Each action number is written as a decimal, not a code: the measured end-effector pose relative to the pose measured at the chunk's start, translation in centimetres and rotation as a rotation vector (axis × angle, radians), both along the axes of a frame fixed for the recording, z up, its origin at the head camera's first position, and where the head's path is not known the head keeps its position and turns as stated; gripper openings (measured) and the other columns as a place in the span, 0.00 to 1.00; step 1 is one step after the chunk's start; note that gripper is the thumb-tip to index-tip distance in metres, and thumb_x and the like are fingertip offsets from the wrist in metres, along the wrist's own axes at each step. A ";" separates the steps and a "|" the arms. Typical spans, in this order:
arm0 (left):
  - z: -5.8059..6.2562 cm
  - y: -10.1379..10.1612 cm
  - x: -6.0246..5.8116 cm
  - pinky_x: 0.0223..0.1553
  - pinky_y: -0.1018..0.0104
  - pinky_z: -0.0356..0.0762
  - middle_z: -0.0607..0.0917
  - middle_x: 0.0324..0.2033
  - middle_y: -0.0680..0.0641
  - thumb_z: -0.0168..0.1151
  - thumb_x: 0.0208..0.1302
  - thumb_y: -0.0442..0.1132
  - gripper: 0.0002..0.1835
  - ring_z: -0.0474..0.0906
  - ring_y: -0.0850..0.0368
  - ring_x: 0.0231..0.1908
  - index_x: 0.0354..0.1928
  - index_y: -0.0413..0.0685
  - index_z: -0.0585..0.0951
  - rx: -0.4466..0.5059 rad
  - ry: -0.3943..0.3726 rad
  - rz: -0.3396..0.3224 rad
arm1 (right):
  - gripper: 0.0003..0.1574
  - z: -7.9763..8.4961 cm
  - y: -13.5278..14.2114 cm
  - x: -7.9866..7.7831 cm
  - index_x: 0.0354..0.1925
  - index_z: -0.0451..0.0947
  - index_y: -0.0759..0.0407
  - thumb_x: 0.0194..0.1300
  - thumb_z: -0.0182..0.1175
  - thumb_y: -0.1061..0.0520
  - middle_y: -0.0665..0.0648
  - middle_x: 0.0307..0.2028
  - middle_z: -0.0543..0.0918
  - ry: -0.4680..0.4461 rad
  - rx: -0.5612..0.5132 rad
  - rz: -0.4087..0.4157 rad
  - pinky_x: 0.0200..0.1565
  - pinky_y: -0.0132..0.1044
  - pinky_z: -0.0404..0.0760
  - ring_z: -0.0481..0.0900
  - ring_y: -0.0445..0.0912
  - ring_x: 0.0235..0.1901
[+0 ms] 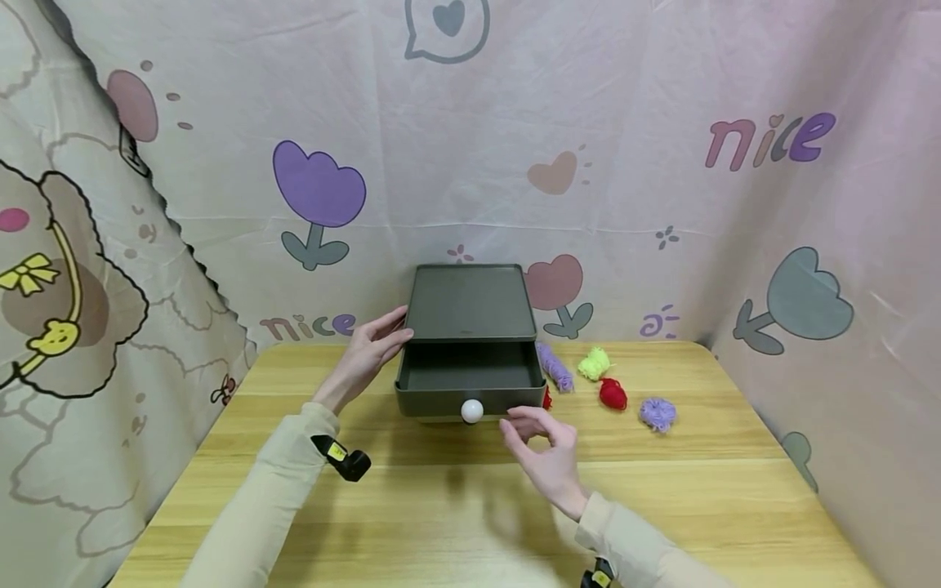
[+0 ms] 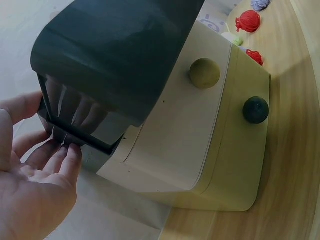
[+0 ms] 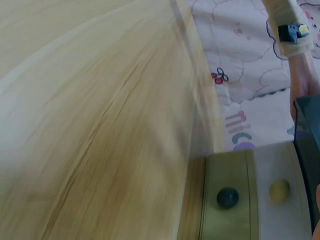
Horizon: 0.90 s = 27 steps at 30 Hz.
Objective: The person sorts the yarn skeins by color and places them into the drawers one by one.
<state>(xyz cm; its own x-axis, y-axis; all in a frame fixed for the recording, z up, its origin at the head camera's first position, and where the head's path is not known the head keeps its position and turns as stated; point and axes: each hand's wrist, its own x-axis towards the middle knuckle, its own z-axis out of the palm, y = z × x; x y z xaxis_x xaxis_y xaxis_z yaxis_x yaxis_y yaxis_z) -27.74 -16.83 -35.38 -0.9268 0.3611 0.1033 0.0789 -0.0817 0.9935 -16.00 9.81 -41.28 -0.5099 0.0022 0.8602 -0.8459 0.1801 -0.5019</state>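
A small drawer cabinet (image 1: 470, 302) with a dark green top stands at the middle back of the table. Its top drawer (image 1: 434, 403) is pulled out, and the part of its inside that shows is bare. A white knob (image 1: 472, 411) sits on the drawer front. My left hand (image 1: 365, 355) rests on the cabinet's upper left side, thumb and fingertips touching the dark casing. To the right of the knob, just off the drawer's front corner, my right hand (image 1: 547, 457) hovers with loosely bent fingers, thumb and forefinger apart and nothing between them.
Below sit a cream drawer with a yellow knob (image 2: 204, 73) and an olive drawer with a dark knob (image 2: 256, 110). Yarn lies to the cabinet's right: a purple bundle (image 1: 555, 367), a lime ball (image 1: 594, 363), a red ball (image 1: 613, 394), a lilac ball (image 1: 657, 415). A printed curtain (image 1: 456, 163) hangs behind.
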 end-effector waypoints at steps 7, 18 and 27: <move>1.1 0.3 1.0 0.68 0.57 0.47 0.45 0.70 0.47 0.50 0.65 0.37 0.32 0.43 0.55 0.69 0.68 0.43 0.51 -0.022 -0.009 -0.011 | 0.12 -0.6 2.4 -0.3 0.29 0.76 0.73 0.40 0.60 0.79 0.62 0.18 0.81 0.021 -0.021 -0.019 0.19 0.24 0.74 0.76 0.38 0.17; 0.2 0.0 0.2 0.68 0.58 0.48 0.46 0.70 0.48 0.52 0.63 0.37 0.33 0.44 0.57 0.69 0.68 0.44 0.52 0.021 -0.014 -0.007 | 0.13 -2.0 6.1 -1.1 0.30 0.74 0.80 0.40 0.58 0.81 0.64 0.19 0.80 -0.059 -0.089 -0.094 0.20 0.26 0.76 0.77 0.38 0.18; -0.6 -0.1 -0.3 0.67 0.60 0.51 0.48 0.69 0.50 0.54 0.62 0.40 0.34 0.46 0.58 0.69 0.68 0.46 0.53 0.022 0.003 0.006 | 0.18 -3.2 9.5 -2.3 0.37 0.72 0.81 0.43 0.58 0.80 0.66 0.26 0.78 -0.167 -0.146 -0.131 0.32 0.24 0.78 0.77 0.40 0.26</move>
